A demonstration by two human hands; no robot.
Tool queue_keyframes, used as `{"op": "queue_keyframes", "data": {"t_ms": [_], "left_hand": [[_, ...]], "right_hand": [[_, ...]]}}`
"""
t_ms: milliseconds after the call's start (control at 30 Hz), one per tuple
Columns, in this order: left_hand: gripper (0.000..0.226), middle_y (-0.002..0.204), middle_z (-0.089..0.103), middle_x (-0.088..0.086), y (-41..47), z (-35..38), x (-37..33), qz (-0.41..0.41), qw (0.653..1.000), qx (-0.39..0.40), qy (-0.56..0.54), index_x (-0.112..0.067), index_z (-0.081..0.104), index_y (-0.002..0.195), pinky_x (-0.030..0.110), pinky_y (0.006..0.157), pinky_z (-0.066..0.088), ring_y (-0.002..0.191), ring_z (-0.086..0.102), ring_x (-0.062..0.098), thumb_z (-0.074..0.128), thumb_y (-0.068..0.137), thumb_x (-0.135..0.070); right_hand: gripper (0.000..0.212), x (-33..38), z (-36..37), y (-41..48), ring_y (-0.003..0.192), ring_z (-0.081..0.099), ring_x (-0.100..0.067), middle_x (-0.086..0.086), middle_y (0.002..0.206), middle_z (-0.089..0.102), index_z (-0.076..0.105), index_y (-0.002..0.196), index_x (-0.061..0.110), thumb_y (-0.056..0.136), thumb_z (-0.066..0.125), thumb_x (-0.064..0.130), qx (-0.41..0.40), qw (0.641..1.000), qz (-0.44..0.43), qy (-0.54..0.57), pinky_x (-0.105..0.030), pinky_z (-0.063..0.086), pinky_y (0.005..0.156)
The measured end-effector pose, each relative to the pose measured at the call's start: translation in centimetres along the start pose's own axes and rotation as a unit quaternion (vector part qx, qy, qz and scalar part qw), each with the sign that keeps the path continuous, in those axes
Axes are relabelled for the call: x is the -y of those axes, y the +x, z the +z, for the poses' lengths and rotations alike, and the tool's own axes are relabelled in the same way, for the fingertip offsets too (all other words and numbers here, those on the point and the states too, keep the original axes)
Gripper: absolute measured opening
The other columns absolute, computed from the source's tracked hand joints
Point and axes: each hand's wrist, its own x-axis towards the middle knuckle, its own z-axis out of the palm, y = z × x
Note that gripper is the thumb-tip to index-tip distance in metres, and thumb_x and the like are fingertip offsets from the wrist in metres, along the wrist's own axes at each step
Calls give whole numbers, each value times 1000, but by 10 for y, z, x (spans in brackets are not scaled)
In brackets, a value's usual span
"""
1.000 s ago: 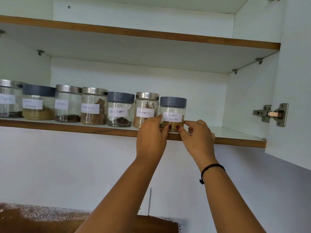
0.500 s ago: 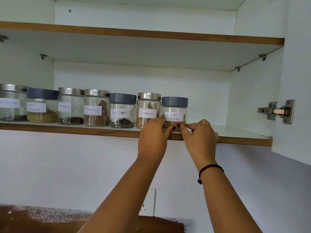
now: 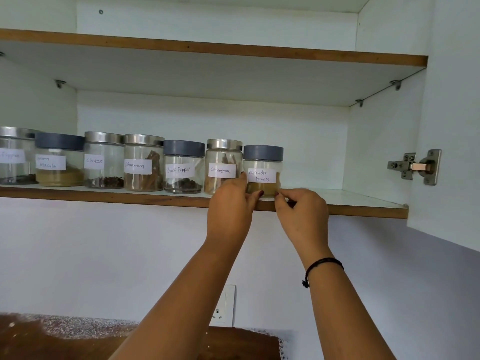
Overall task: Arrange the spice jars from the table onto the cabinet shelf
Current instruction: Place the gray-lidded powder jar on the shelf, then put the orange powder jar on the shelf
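1. Fingers (image 3: 244, 179) of the left hand (image 3: 230, 211) rest against the left side of the coriander powder jar (image 3: 262, 172), with the thumb tip at its lower front edge; the hand cups the jar loosely.
2. Right hand (image 3: 302, 214) sits at the jar's lower right, its fingers curled inward and pinched at the base; whether they actually grip the glass I cannot tell.
3. That jar stands upright at the front edge of the lower cabinet shelf (image 3: 350, 201), at the right end of a row, just beside a steel-lidded cinnamon jar (image 3: 223, 165).
4. Leftward along the row: a grey-lidded black pepper jar (image 3: 184, 166), a second cinnamon jar (image 3: 143, 162), a cloves jar (image 3: 104, 159), a garam masala jar (image 3: 59, 159), and a pepper jar (image 3: 14, 155) cut by the frame edge.
5. Shelf space to the right of the coriander jar is bare.
6. A black wristband (image 3: 323, 267) circles the right wrist.
7. An open cabinet door carries a metal hinge (image 3: 415, 167) at right.
8. Below, a brown bench (image 3: 65, 341) shows at the bottom edge.
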Motion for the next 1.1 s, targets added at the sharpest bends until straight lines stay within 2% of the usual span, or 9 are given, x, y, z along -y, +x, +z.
{"op": "queue_keyframes", "data": {"t_ms": [67,167,233,333,500,600,700,833,1100], "left_hand": [[44,109,70,3,-1,-2,1,11,1000,1,-4,-17,55,134,19,77,44,98,67,16,58,97,-39],[39,109,72,0,-5,-6,0,40,998,-10,-45,-18,59,133,20,78,50,96,68,13,60,97,-32],[32,104,73,-4,-14,-14,0,58,990,-37,-122,-19,65,127,20,78,55,90,67,7,60,96,-20],[27,97,73,-8,-42,-23,8,74,974,-83,-198,-18,71,115,22,82,55,91,67,5,59,93,-9],[23,101,73,-14,-80,-33,13,4,967,-46,-250,-22,74,106,7,85,45,100,65,1,62,94,-7],[19,99,74,-15,-96,-42,10,-22,960,-29,-277,-24,75,103,15,88,49,100,67,4,61,96,-13],[17,98,75,-11,-110,-54,8,-38,953,-14,-301,-20,76,103,26,91,53,101,69,9,60,97,-16],[18,99,76,-11,-134,-66,10,-76,945,21,-318,-20,76,101,24,92,53,103,68,7,59,98,-17],[20,99,75,-9,-209,-58,30,-136,945,89,-284,-18,76,98,29,90,55,103,69,9,57,99,-18]], "right_hand": [[27,2,-4,-5,61,60,-21,-4,63,66,75,73,15,93,59,24,31,999,-12,-21,-29,52,65],[22,8,-13,-12,80,67,-19,-1,90,75,77,100,17,93,59,28,62,997,-24,-36,-27,55,77],[24,14,-22,-17,88,68,-19,0,100,75,76,107,17,93,59,29,69,997,-30,-30,-28,55,81],[22,22,-35,-26,83,67,-16,2,94,75,77,95,16,92,60,30,43,998,-49,-23,-30,56,78],[15,39,-49,-50,79,64,-7,11,81,72,78,91,21,90,67,30,61,988,-24,139,-19,51,66],[14,46,-57,-69,79,66,-5,12,79,73,79,89,22,90,68,32,85,979,-17,185,-13,50,64],[18,45,-64,-89,72,67,-11,6,72,73,79,82,17,90,68,29,77,971,6,226,-25,56,67],[22,39,-67,-118,63,65,-21,-3,65,69,75,75,13,91,66,24,67,963,36,259,-43,57,63],[22,14,-64,-183,64,64,-16,3,65,66,71,77,9,93,63,22,139,950,32,279,-25,54,64]]}}
